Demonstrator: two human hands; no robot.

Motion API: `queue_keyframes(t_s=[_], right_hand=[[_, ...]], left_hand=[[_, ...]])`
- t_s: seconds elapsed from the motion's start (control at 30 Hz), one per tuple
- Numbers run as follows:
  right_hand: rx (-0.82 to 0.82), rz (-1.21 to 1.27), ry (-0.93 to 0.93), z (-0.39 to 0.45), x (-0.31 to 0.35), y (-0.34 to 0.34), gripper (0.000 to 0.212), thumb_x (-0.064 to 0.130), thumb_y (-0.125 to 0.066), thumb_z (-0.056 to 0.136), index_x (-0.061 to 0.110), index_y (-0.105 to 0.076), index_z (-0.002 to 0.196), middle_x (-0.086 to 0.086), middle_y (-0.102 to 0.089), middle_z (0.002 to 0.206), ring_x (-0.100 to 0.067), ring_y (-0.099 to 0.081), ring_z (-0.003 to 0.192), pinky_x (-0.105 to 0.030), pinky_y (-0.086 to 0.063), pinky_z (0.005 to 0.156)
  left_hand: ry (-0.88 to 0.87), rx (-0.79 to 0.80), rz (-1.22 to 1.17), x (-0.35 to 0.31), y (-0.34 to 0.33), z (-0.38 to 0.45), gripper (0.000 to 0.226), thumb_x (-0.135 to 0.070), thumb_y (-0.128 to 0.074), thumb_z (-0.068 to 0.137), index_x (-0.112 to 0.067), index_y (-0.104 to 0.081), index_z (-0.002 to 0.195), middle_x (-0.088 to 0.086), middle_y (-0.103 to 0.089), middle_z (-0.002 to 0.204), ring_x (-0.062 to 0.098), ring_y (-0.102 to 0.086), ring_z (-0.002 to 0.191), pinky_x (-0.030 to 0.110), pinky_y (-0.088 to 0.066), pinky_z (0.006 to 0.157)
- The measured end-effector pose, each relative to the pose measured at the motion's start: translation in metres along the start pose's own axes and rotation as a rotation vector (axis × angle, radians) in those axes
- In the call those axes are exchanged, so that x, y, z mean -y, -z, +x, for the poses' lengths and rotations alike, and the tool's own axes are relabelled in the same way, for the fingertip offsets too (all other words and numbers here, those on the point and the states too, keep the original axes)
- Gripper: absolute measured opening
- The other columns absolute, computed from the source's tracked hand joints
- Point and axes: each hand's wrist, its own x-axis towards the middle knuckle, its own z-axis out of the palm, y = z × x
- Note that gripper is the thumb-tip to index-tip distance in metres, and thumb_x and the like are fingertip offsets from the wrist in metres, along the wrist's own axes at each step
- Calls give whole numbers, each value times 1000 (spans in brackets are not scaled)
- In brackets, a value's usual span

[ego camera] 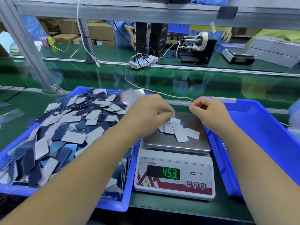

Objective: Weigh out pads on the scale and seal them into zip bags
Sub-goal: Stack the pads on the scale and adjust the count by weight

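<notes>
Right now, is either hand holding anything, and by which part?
The left hand pinches a pad by its upper edge over the scale. The right hand is curled; whether it holds anything cannot be told.

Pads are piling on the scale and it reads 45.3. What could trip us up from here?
1. The left hand hovers low over the scale pan, pinching a pad; brushing the pan could skew the display.
2. The pads on the pan lie fanned towards its right side; one might slide off.
3. The zip bags lie loose on the heaped pad bin and could slip off.
</notes>
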Motion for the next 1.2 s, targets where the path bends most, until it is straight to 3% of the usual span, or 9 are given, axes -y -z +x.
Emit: queue_keyframes(t_s=[0.1,0.2,0.33,0.43,0.63,0.77,0.97,1.1,1.2], right_hand=[[3,-2,4,0,-1,-1,20,19,-66,90,25,-66,71,20,-57,55,3,-48,53,-8,-37,49],[-1,-7,2,0,-2,0,19,20,-66,89,25,-67,71,18,-59,57,2,-50,56,-9,-38,50],[8,-6,-7,0,-1,0,18,21,-65,89,25,-67,72,17,-60,59,2,-49,56,-19,-40,55],[9,-7,-3,-1,1,-1,17,21,-65,90,25,-68,73,10,-62,66,3,-50,58,-11,-41,53],[21,-34,-18,-2,2,0,16,22,-64,90,25,-68,74,17,-63,65,5,-52,59,-8,-39,50],[22,-53,-17,-2,3,-1,16,23,-64,90,25,-68,74,18,-65,69,5,-52,60,-9,-39,51],[22,-51,-16,-3,3,0,16,23,-65,90,26,-69,74,14,-66,69,4,-53,61,-13,-41,54],[152,-102,20,-5,6,5,7,33,-72,85,32,-68,80,22,-64,72,5,-52,61,-10,-38,52],[313,-198,24,-5,10,12,21,46,-81,75,37,-67,86,20,-62,80,11,-52,64,-10,-38,55]], left_hand=[[-79,202,154,-2,-19,-3,19,-36,-67,94,-28,-79,107,-5,-60,107,16,-50,106,38,-43,96],[-35,326,82,3,-16,-9,31,-55,-65,89,-39,-73,114,-13,-47,107,10,-38,110,23,-35,98],[87,247,45,14,14,-11,11,-40,-65,91,-46,-70,99,-17,-48,101,-1,-48,96,11,-33,79],[258,393,256,29,38,-14,10,-35,-69,86,-43,-63,86,-16,-52,87,-2,-52,76,17,-35,61],[485,715,485,44,50,-30,32,-47,-84,73,-33,-64,94,-14,-60,87,5,-59,71,24,-40,55],[480,709,446,51,47,-29,18,-33,-84,78,-26,-68,84,-11,-66,75,5,-58,62,19,-38,49],[485,651,396,54,47,-26,23,-29,-85,75,-29,-64,84,-9,-64,75,12,-60,62,24,-42,55],[395,444,346,42,40,-15,17,-43,-74,81,-32,-62,79,-13,-60,75,5,-56,68,26,-39,57],[340,356,244,19,18,-2,32,-62,-66,81,-32,-65,92,-15,-59,87,5,-57,80,26,-43,64]])
